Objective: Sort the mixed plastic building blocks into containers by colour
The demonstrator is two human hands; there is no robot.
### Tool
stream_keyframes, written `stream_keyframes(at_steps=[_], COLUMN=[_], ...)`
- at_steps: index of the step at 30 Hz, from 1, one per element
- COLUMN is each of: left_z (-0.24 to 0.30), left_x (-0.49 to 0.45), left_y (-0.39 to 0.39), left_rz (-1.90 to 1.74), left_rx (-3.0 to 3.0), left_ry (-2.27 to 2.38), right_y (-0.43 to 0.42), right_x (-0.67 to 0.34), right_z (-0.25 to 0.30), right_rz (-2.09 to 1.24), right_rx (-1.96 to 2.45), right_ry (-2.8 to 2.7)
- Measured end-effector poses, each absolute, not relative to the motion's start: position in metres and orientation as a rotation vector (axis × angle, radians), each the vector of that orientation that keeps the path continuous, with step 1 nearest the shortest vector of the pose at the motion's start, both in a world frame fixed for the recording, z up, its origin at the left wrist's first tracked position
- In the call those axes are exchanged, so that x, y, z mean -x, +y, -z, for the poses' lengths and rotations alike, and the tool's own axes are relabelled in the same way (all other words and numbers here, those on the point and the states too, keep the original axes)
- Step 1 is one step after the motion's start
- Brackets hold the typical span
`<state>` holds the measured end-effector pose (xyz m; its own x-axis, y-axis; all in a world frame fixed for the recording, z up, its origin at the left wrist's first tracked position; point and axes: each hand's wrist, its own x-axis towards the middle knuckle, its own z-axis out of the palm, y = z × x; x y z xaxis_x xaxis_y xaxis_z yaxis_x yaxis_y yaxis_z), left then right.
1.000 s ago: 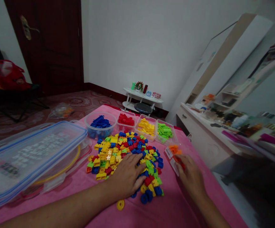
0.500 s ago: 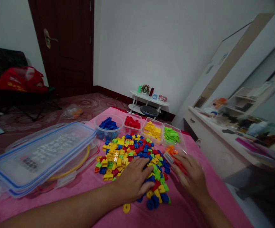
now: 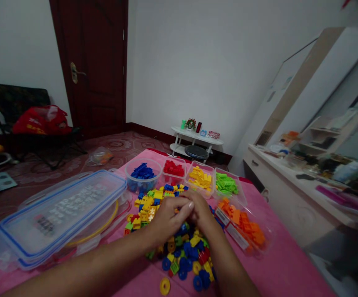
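A heap of mixed building bricks in blue, yellow, red and green lies on a pink cloth. My left hand is over the heap, fingers curled inward and thumb against my right hand. The right hand bends in from the other side, its fingertips hidden behind the left. Both hands look closed together; what lies between them I cannot make out. Beside my right forearm a clear box holds orange bricks. Behind the heap stand clear containers of blue bricks, red bricks, yellow bricks and green bricks.
Stacked clear lids with blue rims lie at the left of the pink cloth. A yellow wheel-like piece sits near the front. To the right is a white dresser; a low white table stands by the wall.
My right hand has moved left from the orange bricks' box to meet my left hand over the heap. The orange bricks are now uncovered. The view has tilted slightly up.
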<state>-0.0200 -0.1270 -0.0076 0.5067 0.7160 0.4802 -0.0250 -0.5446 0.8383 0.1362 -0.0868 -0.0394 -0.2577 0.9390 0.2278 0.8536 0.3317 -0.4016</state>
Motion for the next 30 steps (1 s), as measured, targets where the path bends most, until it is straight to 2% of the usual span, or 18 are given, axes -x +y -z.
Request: stream_keyframes(at_steps=[6, 10, 14, 18, 23, 27, 30], left_z=[-0.011, -0.006, -0.004, -0.011, -0.014, -0.008, -0.001], left_x=[0.02, 0.033, 0.045, 0.04, 0.024, 0.028, 0.031], left_y=[-0.055, -0.037, -0.044, -0.06, -0.077, -0.069, -0.055], left_rz=[-0.919, -0.473, -0.025, 0.152, 0.23, -0.025, -0.29], left_rx=[-1.976, -2.311, -2.369, -2.547, -2.731, -2.616, -2.275], left_ry=[0.881, 1.184, 1.02, 1.029, 1.07, 0.981, 0.988], right_y=[-0.094, -0.101, -0.105, -0.109, -0.117, -0.117, -0.113], right_x=[-0.143, -0.152, -0.154, -0.142, -0.125, -0.126, -0.137], right_z=[0.037, 0.028, 0.023, 0.026, 0.033, 0.034, 0.025], right_rz=[-0.301, -0.424, -0.439, -0.286, 0.004, 0.012, -0.049], right_rx=[1.635, 1.63, 1.626, 1.663, 1.746, 1.759, 1.72], right_ry=[-2.001, -1.941, -1.964, -2.07, -2.237, -2.162, -2.011])
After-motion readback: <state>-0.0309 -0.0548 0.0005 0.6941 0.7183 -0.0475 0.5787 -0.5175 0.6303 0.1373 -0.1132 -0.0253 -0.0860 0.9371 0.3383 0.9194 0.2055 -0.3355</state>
